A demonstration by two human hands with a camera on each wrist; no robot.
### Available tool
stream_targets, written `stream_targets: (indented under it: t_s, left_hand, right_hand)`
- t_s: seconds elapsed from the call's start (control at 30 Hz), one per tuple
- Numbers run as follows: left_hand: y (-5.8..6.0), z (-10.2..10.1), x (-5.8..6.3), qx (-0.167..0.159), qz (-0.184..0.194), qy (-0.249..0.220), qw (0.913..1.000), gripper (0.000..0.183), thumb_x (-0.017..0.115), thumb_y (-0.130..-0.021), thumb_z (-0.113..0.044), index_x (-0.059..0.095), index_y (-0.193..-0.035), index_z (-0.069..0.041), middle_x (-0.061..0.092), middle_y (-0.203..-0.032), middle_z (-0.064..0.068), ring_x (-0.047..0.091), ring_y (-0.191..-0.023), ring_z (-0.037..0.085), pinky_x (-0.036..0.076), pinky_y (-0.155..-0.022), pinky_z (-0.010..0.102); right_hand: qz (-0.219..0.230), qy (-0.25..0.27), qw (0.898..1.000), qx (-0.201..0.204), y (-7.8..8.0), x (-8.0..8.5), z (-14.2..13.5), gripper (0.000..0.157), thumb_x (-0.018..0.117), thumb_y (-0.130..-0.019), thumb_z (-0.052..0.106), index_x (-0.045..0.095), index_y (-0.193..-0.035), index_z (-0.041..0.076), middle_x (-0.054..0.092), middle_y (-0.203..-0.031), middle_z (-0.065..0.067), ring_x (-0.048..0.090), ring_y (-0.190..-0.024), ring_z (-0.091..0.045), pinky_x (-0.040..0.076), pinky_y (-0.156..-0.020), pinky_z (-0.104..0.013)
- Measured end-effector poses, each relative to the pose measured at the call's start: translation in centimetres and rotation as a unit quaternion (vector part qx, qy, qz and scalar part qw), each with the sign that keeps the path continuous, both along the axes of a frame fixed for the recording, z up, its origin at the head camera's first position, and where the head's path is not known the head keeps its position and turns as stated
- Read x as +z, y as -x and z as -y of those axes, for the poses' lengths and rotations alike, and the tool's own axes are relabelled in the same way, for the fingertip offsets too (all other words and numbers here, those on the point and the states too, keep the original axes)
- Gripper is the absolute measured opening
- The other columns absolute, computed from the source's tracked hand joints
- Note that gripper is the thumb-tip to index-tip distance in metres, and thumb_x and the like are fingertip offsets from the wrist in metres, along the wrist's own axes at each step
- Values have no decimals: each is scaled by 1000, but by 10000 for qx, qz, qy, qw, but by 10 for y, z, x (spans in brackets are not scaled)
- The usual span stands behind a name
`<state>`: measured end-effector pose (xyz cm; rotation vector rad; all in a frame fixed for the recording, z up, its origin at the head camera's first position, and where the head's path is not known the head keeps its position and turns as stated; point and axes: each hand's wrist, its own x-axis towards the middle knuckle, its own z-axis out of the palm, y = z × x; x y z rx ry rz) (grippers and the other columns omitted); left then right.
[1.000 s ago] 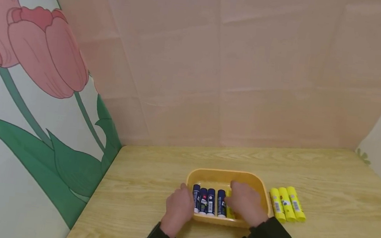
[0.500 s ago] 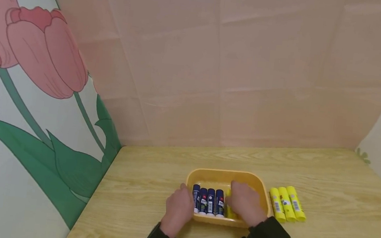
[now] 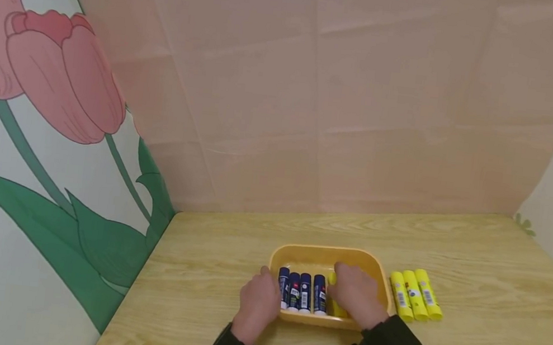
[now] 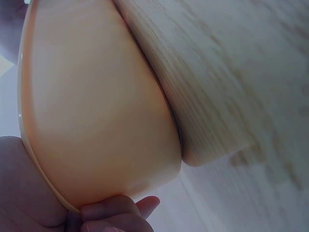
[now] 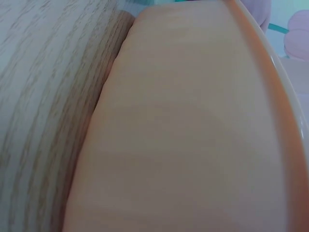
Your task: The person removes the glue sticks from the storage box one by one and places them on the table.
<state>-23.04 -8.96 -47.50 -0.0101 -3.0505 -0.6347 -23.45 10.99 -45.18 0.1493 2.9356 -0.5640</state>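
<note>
An orange-yellow plastic tray (image 3: 321, 250) stands on the table, and its outer wall (image 4: 101, 106) fills much of the left wrist view. My left hand (image 3: 261, 296) grips its left end, fingers curled against the outside. Inside lie several dark blue glue sticks (image 3: 305, 293) with white ends, side by side toward the left. My right hand (image 3: 356, 294) reaches over the front rim and holds a yellow glue stick (image 3: 338, 310) lying to their right; the fingertips are hidden behind the hand. The right wrist view shows only the tray's outer wall (image 5: 178, 116) and wood.
Three yellow glue sticks (image 3: 415, 295) lie close together on the wooden table (image 3: 490, 307), just right of the tray. A pinkish covering (image 3: 324, 99) hangs behind the table. On the left a wall (image 3: 46, 199) bears painted tulips.
The blue glue stick nearest my right hand shifted left against the others, then slightly back right, leaving a small gap. The hands have stayed nearly in place.
</note>
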Motion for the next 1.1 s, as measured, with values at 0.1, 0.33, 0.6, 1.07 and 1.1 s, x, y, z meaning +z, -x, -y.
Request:
stream_targets:
  t_s: [0.1, 0.33, 0.6, 1.07, 1.1]
  left_hand:
    - [0, 0, 0, -7, 26, 52, 10000, 41, 46, -105, -25, 52, -127, 9, 57, -78, 13, 55, -65, 21, 50, -59, 38]
    - [1, 0, 0, -25, 0, 66, 10000, 43, 45, -105, -25, 51, -129, 10, 59, -79, 14, 57, -66, 22, 52, -61, 40]
    - [-1, 1, 0, -89, -108, -25, 9999, 41, 45, -105, -24, 52, -126, 11, 59, -79, 14, 58, -67, 23, 52, -62, 41]
    - [0, 1, 0, -65, -17, -27, 10000, 43, 44, -105, -24, 51, -128, 11, 60, -83, 16, 59, -70, 24, 53, -65, 42]
    - [0, 1, 0, -56, -12, -28, 10000, 44, 44, -105, -24, 50, -130, 11, 61, -84, 17, 60, -71, 24, 54, -66, 43]
  right_hand:
    - [-13, 16, 10000, -1, 1, 0, 0, 38, 74, -86, 20, 63, -118, 1, 60, -82, -10, 53, -70, -25, 44, -59, -35]
    - [-109, -43, 9999, 35, 3, -2, -1, 41, 75, -85, 21, 64, -119, 2, 63, -89, -12, 53, -73, -26, 47, -62, -38]
    - [-256, 105, 9996, 42, -1, 0, -6, 44, 75, -85, 21, 62, -123, 2, 63, -86, -10, 53, -69, -22, 44, -54, -33]
    - [-309, 426, 9986, 34, -6, 17, -18, 49, 73, -89, 25, 58, -129, 1, 67, -108, -17, 55, -74, -22, 44, -56, -32]
    - [-320, 407, 9987, 30, -6, 17, -19, 49, 73, -89, 25, 58, -129, 1, 66, -110, -17, 55, -74, -22, 44, -56, -32]
